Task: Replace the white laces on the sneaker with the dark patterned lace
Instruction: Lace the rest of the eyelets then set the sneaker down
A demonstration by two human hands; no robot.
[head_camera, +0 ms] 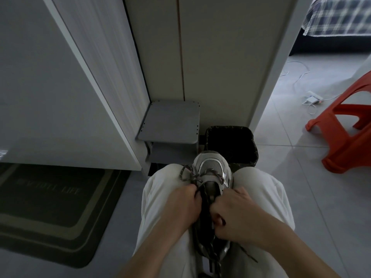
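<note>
Lacing risk: the dark patterned lace (pixel 202 174) crosses only the rows nearest the toe, and a slack loop stands out to the left. A hard or one-sided pull could leave the ends uneven, or draw the short end back out of its eyelet.
Twist risk: the strands bunch where they meet the fingers, so the lace may go through the next eyelet twisted, or into the wrong hole.
Slip risk: the sneaker (pixel 210 167) is wedged only between the thighs, toe pointing away. A tug toward the body could tip it or pull it out of the lap.
Light: the scene is dim and the eyelets under the hands are hidden, so a miss there would be hard to spot.
Left hand (pixel 180 201): fingers curled, pinching the lace strands at the left eyelet row, wrist lying on the left thigh.
Right hand (pixel 236 211): fingers curled tight against the right side of the tongue. Whether they pinch the lace or the shoe's edge I cannot tell.
Loose ends: dark strands trail down between the legs and across the right thigh.
White laces: none visible on the shoe.
Nearby: a black bin (pixel 230 141) stands just beyond the toe, and an orange stool (pixel 345 137) well to the right.
</note>
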